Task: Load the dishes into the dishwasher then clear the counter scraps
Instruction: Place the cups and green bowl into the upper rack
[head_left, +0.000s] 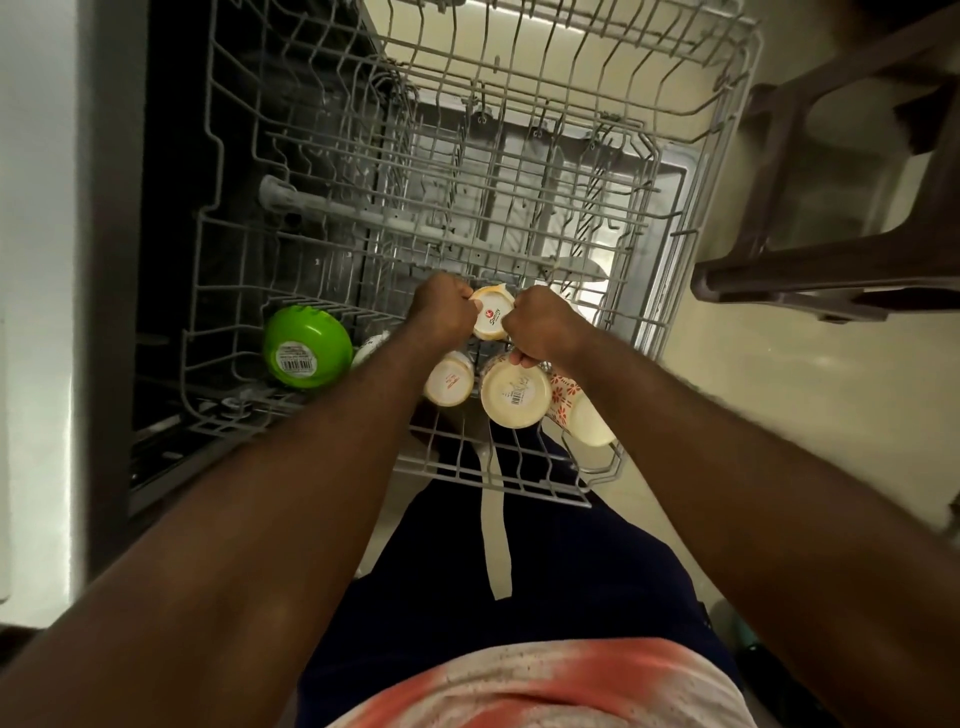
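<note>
The grey wire upper rack (691, 218) of the dishwasher is pulled out below me. My left hand (441, 312) and my right hand (543, 325) both grip a cream cup (492, 314) turned bottom-up, one hand on each side of it, over the rack's near part. Just nearer stand two more upturned cream cups (449, 384) (515, 392) and a cup with a red flower pattern (582, 410). A green bowl (304, 345) lies bottom-up at the rack's near left corner.
The lower rack and the open dishwasher door (670, 171) show through the wires. A brown plastic stool (810, 270) stands on the pale floor to the right. The dishwasher's dark front edge (119, 260) runs down the left.
</note>
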